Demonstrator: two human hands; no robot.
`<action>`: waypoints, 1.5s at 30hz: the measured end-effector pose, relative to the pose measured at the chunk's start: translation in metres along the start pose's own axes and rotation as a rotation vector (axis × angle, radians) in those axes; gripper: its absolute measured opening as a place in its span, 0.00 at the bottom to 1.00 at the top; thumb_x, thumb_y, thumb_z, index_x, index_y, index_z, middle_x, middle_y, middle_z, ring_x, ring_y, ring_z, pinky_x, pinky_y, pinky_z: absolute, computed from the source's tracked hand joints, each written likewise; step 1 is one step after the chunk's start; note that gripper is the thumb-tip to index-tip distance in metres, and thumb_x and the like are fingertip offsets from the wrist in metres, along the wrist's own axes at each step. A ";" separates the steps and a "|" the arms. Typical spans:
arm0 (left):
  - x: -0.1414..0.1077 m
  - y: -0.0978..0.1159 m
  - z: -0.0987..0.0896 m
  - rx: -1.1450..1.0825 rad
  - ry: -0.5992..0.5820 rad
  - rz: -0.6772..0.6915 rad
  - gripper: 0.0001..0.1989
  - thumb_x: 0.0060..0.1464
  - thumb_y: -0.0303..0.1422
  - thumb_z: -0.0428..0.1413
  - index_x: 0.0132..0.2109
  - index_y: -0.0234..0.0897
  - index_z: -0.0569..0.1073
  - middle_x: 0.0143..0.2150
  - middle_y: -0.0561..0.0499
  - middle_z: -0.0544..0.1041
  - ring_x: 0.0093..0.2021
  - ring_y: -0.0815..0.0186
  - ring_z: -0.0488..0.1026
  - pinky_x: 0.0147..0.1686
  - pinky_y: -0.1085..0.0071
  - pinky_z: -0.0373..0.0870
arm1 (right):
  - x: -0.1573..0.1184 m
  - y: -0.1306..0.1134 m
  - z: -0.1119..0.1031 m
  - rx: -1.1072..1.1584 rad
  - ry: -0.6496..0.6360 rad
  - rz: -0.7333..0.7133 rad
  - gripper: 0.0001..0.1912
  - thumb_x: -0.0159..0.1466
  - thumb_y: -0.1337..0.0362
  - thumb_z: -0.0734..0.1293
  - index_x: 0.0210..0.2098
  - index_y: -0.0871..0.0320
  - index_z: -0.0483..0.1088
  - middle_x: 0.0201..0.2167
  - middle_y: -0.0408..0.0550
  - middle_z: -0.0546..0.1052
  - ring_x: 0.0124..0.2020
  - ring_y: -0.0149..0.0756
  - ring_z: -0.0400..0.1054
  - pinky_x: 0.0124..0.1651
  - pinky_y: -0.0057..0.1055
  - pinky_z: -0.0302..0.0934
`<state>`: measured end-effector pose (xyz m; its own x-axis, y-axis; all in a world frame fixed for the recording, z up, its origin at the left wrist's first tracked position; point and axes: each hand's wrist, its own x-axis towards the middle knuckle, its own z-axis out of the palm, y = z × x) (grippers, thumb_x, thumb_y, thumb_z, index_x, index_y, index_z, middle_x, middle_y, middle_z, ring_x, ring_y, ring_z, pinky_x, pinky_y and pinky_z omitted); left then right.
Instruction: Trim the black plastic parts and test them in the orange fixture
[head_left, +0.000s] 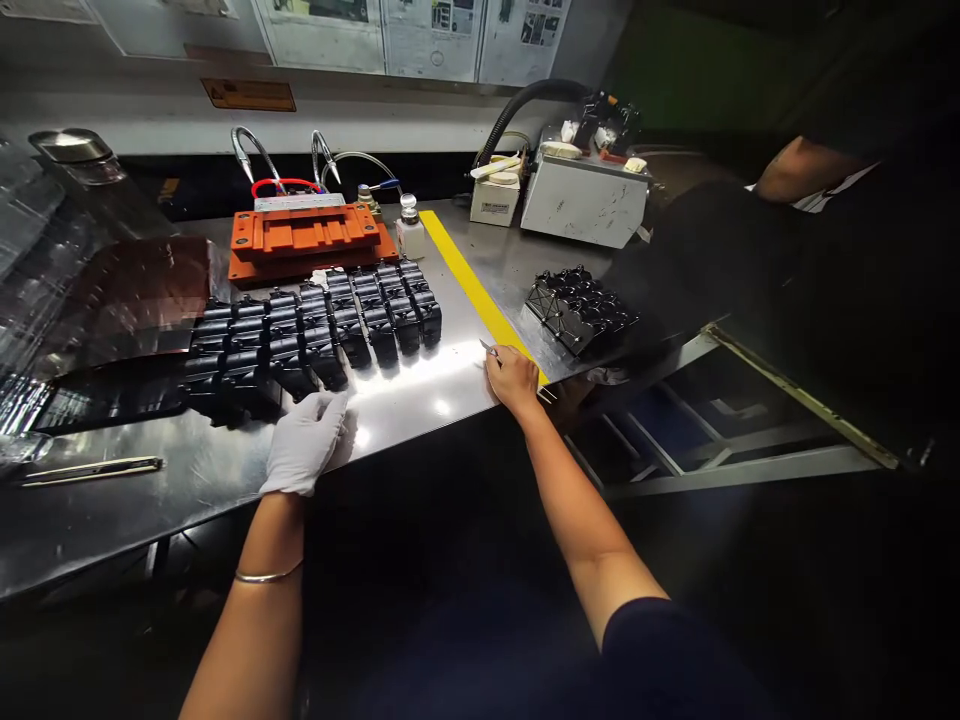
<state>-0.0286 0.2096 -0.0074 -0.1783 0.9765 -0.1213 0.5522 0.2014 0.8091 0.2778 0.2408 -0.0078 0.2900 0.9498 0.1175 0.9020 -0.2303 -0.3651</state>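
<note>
A: Status?
B: Right hand (515, 378) is pinching a small blade (489, 350); black blocks (319, 340) are standing at its nine o'clock. Left hand (304, 440) is sitting at eight o'clock; grip: cannot tell.
A: Hazard?
B: Loose pinching could be causing slips and cuts.

Strong white glare on the shiny grey metal worktop (420, 405), just in front of the rows of glossy black blocks (322, 350). Lower and right areas in deep shadow. Left edge stretched, smeared; centre reasonably sharp.
</note>
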 end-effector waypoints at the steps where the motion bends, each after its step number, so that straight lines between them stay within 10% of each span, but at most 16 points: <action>1: 0.000 0.000 0.000 0.024 0.001 0.005 0.18 0.52 0.49 0.53 0.36 0.39 0.75 0.26 0.54 0.75 0.31 0.66 0.71 0.35 0.72 0.64 | 0.001 0.003 -0.005 0.005 -0.050 -0.050 0.16 0.68 0.60 0.56 0.45 0.58 0.73 0.44 0.50 0.74 0.46 0.35 0.66 0.43 0.26 0.54; 4: -0.006 0.003 -0.003 0.082 -0.011 -0.001 0.18 0.53 0.49 0.52 0.36 0.39 0.75 0.30 0.53 0.76 0.33 0.65 0.72 0.35 0.72 0.64 | 0.008 0.021 -0.036 0.025 -0.129 -0.138 0.19 0.70 0.58 0.55 0.45 0.58 0.74 0.41 0.48 0.75 0.43 0.33 0.67 0.42 0.24 0.55; 9: -0.033 0.015 -0.008 0.166 -0.093 -0.033 0.16 0.55 0.47 0.49 0.35 0.41 0.73 0.29 0.54 0.76 0.32 0.64 0.72 0.34 0.71 0.63 | 0.024 0.069 -0.109 -0.198 0.253 0.124 0.22 0.68 0.53 0.57 0.55 0.58 0.70 0.51 0.56 0.70 0.47 0.42 0.67 0.45 0.31 0.58; 13: -0.063 0.018 0.006 0.110 -0.119 -0.024 0.16 0.55 0.47 0.49 0.36 0.41 0.73 0.31 0.54 0.76 0.34 0.64 0.71 0.35 0.70 0.62 | 0.035 0.093 -0.126 -0.377 0.070 0.169 0.25 0.62 0.54 0.65 0.55 0.58 0.70 0.51 0.58 0.70 0.47 0.45 0.68 0.46 0.34 0.59; 19: -0.111 0.013 0.045 -0.337 -0.443 -0.032 0.20 0.54 0.49 0.53 0.40 0.37 0.74 0.31 0.51 0.74 0.33 0.66 0.70 0.36 0.70 0.66 | 0.038 0.093 -0.115 -0.071 -0.011 0.259 0.18 0.53 0.52 0.70 0.25 0.63 0.69 0.22 0.47 0.69 0.27 0.31 0.61 0.31 0.27 0.51; 25: -0.127 0.028 0.059 -0.647 -0.404 -0.203 0.28 0.57 0.44 0.52 0.60 0.33 0.64 0.42 0.44 0.76 0.34 0.67 0.72 0.35 0.70 0.69 | -0.058 0.037 -0.071 0.657 -0.375 0.195 0.31 0.49 0.37 0.64 0.17 0.56 0.50 0.11 0.37 0.48 0.16 0.22 0.41 0.21 0.27 0.37; 30: -0.128 0.032 0.046 -0.711 -0.181 -0.147 0.26 0.57 0.42 0.54 0.58 0.33 0.66 0.52 0.42 0.75 0.48 0.61 0.74 0.48 0.66 0.70 | -0.130 -0.022 -0.050 0.462 -0.791 -0.244 0.26 0.56 0.42 0.63 0.28 0.61 0.64 0.23 0.43 0.64 0.25 0.26 0.55 0.28 0.24 0.49; 35: -0.144 0.010 0.014 -0.649 -0.142 -0.190 0.27 0.56 0.44 0.55 0.59 0.36 0.69 0.53 0.46 0.75 0.52 0.58 0.73 0.54 0.63 0.68 | -0.102 -0.057 -0.053 0.218 -0.652 -0.377 0.18 0.68 0.52 0.51 0.44 0.57 0.63 0.35 0.46 0.71 0.33 0.31 0.64 0.37 0.28 0.55; 45: -0.164 -0.011 -0.001 -0.626 -0.174 -0.269 0.29 0.56 0.45 0.56 0.62 0.40 0.67 0.61 0.50 0.69 0.60 0.59 0.67 0.60 0.69 0.63 | -0.088 -0.089 -0.003 -0.062 -0.350 -0.794 0.18 0.71 0.57 0.54 0.35 0.59 0.69 0.31 0.47 0.74 0.31 0.29 0.64 0.33 0.27 0.46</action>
<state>-0.0064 0.0476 0.0043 -0.0810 0.9078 -0.4115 -0.0745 0.4062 0.9107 0.1730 0.1771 0.0171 -0.5382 0.8426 0.0215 0.8145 0.5265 -0.2436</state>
